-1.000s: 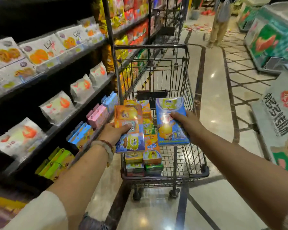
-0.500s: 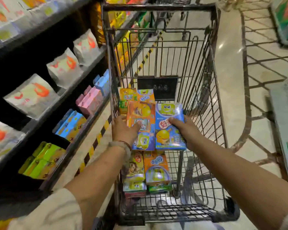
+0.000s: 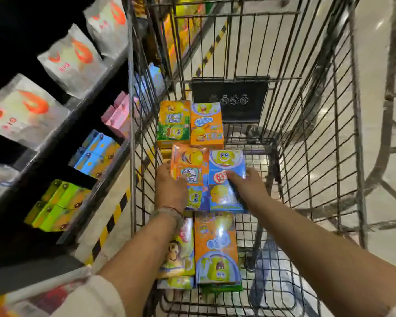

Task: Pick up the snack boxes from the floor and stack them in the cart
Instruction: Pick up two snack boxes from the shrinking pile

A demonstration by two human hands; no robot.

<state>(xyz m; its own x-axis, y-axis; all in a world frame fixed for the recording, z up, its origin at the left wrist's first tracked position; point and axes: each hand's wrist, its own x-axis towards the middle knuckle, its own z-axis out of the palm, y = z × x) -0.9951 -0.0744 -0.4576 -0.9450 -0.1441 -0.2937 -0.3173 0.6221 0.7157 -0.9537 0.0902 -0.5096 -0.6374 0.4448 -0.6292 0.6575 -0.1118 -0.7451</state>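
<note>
From the head view, this looks like the placing step: the left hand [image 3: 169, 188] grips an orange snack box [image 3: 190, 175] and the right hand [image 3: 247, 186] a blue snack box [image 3: 224, 179], side by side inside the wire cart [image 3: 325, 124], between two stacks. Next, I'd judge, lower them flat and let go

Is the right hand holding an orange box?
No, the right hand holds a blue box; the left hand holds the orange box.

Shop aisle with a shiny pale tile floor [image 3: 375, 65], black shelves [image 3: 82, 133] on the left stuffed with snack bags [image 3: 71, 60], and yellow-black hazard tape [image 3: 114, 216] along the base.
</note>
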